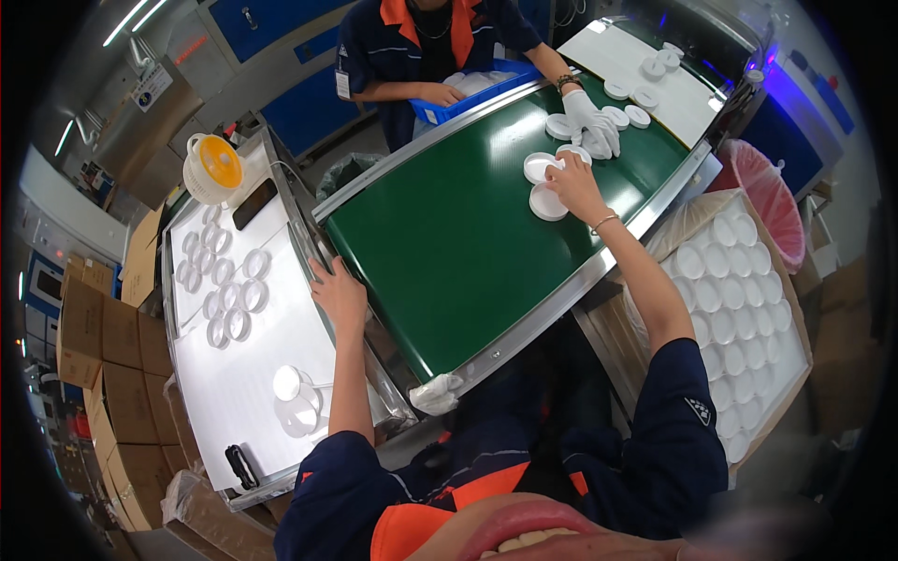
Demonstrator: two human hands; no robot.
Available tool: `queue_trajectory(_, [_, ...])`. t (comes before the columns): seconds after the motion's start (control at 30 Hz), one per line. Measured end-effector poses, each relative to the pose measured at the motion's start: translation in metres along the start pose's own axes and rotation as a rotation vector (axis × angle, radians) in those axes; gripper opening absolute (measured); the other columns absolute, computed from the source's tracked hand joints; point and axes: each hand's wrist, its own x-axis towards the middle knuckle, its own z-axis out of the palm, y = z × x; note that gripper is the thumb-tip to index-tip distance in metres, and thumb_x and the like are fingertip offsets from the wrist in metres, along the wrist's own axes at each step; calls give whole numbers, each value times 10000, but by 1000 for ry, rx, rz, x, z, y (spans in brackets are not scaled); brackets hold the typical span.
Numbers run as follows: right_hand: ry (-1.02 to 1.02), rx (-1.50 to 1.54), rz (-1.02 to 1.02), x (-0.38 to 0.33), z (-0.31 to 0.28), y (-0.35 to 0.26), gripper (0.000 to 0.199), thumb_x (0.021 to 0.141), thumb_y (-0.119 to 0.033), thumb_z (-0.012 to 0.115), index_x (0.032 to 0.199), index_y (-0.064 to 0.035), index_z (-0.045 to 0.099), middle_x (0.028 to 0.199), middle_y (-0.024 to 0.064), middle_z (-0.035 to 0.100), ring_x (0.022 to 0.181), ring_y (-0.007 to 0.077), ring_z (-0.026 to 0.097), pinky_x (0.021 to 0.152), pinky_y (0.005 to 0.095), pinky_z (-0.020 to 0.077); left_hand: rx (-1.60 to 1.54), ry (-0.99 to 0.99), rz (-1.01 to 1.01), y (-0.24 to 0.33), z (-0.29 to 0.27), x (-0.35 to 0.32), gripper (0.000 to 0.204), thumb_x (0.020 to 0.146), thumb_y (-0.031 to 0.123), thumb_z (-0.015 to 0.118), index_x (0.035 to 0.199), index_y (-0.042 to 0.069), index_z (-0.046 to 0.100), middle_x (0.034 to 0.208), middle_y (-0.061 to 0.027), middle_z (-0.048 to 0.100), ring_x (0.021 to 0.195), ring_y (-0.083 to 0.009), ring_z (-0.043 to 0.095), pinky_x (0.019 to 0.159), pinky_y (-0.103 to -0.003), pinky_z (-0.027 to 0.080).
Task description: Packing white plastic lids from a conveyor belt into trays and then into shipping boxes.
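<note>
Reaching across the green belt (430, 271), the right hand (575, 185) is held with its fingers bent down among shallow white caps (548, 203); contact seems to be made at the fingertips, but whether the fingers are clamped on a cap cannot be made out. Two caps are seen just left of that hand, and another is partly hidden beyond it. A thin bracelet (606, 221) is worn on the right wrist.

The left hand (340, 294) is rested, fingers spread apart, at the metal edge between the belt's end and the white table (224, 411); no object is seen in it.

Beyond the right hand, a white-gloved hand (591, 126) of a co-worker (430, 56) is laid among more caps, while the other hand is kept bare at a blue bin (482, 92). Further caps are scattered on the white plate (599, 54) at the belt's far end.

On the white table, clear-looking rings (253, 295) are grouped, with a dark phone (255, 205) and a white and yellow device (221, 164) placed past them. To the right, an open carton (793, 351) is lined with rows of white caps.
</note>
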Motion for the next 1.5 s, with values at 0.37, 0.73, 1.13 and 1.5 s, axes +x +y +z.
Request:
queue_trajectory(0.37, [-345, -28, 136, 3, 1, 7, 258, 852, -318, 634, 1044, -167, 549, 994, 140, 549, 946, 326, 585, 760, 468, 452, 14, 1, -3, -4, -4, 0, 434, 767, 64, 553, 1200, 79, 544, 1411, -284, 338, 1028, -448, 513, 879, -512, 420])
queue_trajectory(0.73, [-133, 1025, 454, -9, -83, -44, 274, 861, -100, 619, 1121, -77, 538, 917, 88, 645, 798, 218, 610, 688, 315, 481, 56, -55, 15, -4, 5, -3, 424, 799, 89, 535, 1222, 102, 527, 1402, -280, 351, 1006, -445, 535, 833, -525, 450])
queue_trajectory(1.13, [951, 2576, 415, -121, -205, -129, 432, 959, -331, 490, 1333, -114, 487, 1429, 64, 438, 1368, 259, 319, 1154, 494, 176, 136, -156, -8, -8, 15, 8, 445, 876, 200, 477, 1319, 237, 464, 1443, -240, 307, 1109, -495, 501, 901, -547, 433])
queue_trajectory(1.5, [903, 2573, 488, -125, -211, -137, 422, 990, -355, 429, 1345, -128, 461, 1410, 26, 460, 1349, 209, 357, 1136, 496, 225, 157, -204, 0, -4, 11, 6, 447, 887, 196, 466, 1334, 221, 457, 1459, -259, 277, 1121, -490, 496, 912, -543, 430])
